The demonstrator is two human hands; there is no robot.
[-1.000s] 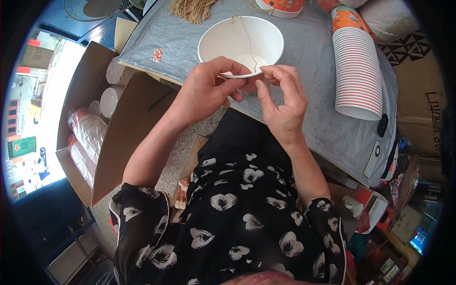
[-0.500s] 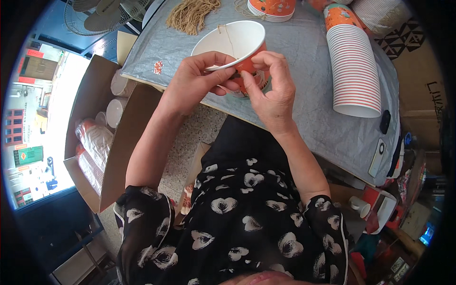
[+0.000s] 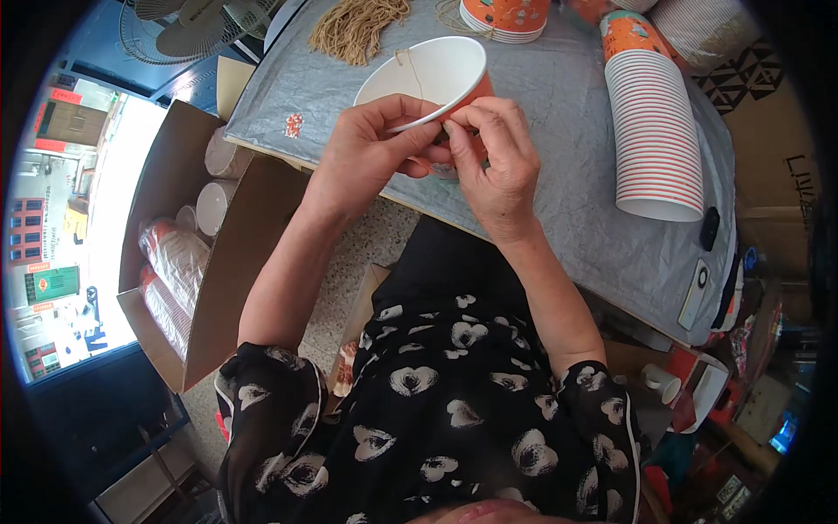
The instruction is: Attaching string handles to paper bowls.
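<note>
A paper tub (image 3: 454, 63), white inside and orange outside, tilts on the grey-covered table in front of me. A thin piece of twine (image 3: 417, 79) hangs over its far rim and runs down inside toward my fingers. My left hand (image 3: 371, 157) grips the near rim, its fingers inside and its thumb outside. Beside that thumb, just under the rim, my right hand (image 3: 502, 162) is closed in a pinch against the tub's side. What its fingertips hold is hidden.
Behind the tub lies a bundle of cut twine (image 3: 356, 31), near a short stack of orange tubs (image 3: 504, 19). A long nested stack of paper tubs (image 3: 659, 140) lies at right, with a black object (image 3: 710, 229) close by. An open carton (image 3: 249, 236) stands left of the table.
My right hand has shifted slightly left, its index finger drawing in from the tub's side toward the thumb. Both hands' fingertips are now closer together at the rim.
</note>
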